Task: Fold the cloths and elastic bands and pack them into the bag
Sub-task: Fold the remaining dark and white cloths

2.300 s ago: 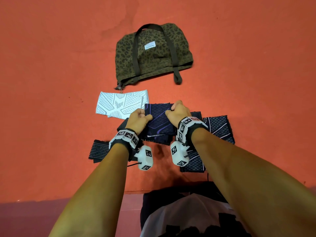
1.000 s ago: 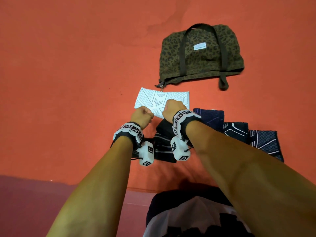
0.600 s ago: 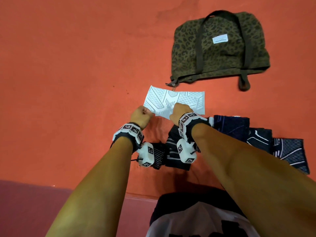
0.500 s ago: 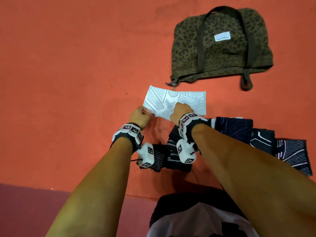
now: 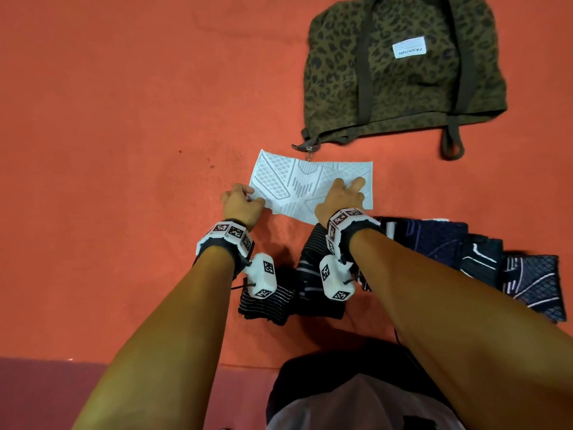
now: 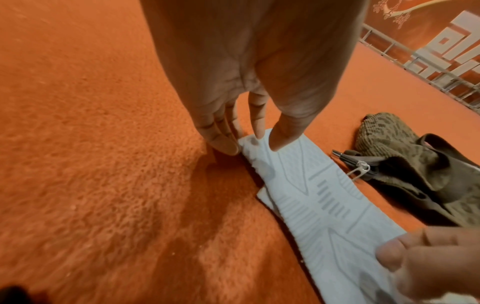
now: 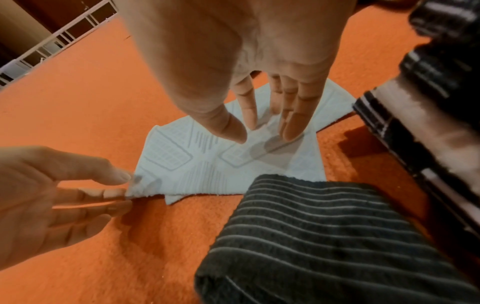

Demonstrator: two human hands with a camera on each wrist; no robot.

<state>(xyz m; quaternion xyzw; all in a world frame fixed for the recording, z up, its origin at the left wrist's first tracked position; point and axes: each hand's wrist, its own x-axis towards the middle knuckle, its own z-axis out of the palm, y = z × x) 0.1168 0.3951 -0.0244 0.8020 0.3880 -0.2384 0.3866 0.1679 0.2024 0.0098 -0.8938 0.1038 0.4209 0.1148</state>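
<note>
A white patterned cloth lies flat on the orange carpet, just below the leopard-print bag. My left hand is at the cloth's near-left corner. Its thumb is over the slightly raised corner and its fingers are at the edge, in a light pinch. My right hand has its fingers straight and spread over the right half of the cloth, at or just above its surface. The bag lies flat with its zip pull near the cloth.
Two black striped elastic bands lie folded under my wrists. A row of folded navy patterned cloths runs to the right. Bare orange carpet spreads to the left. A white railing stands far behind.
Both hands were fists at the white cloth's near edge. The left has shifted to the left corner, and the right has opened and reached forward onto the cloth. The head view has shifted left.
</note>
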